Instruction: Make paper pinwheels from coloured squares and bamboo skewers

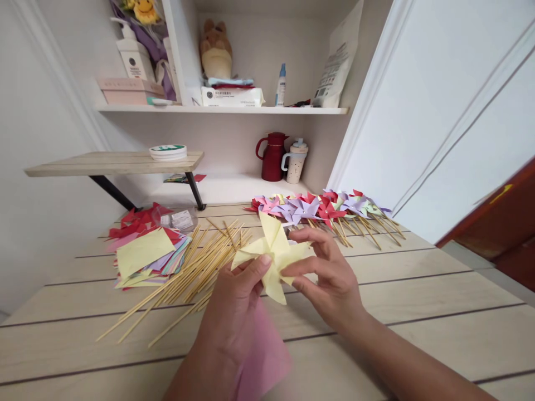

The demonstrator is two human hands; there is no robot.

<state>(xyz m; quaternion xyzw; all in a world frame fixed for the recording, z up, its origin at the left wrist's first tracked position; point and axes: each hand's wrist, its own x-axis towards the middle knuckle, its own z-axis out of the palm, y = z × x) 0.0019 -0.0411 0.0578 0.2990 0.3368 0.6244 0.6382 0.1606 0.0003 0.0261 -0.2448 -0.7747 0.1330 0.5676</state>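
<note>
Both my hands hold a yellow paper pinwheel [273, 250] a little above the wooden table [418, 301]. My left hand [238, 301] pinches its centre with thumb and fingers. My right hand [328, 273] grips its right blades. A pink paper sheet [261, 356] lies on the table under my left wrist. A heap of thin wooden sticks [192, 273] lies just left of my hands.
A stack of coloured paper squares [144, 253] sits at the left with a yellow sheet on top. Several finished pinwheels on sticks [321, 209] lie at the back right. A red jug [272, 156] and a cup [296, 161] stand behind, under shelves.
</note>
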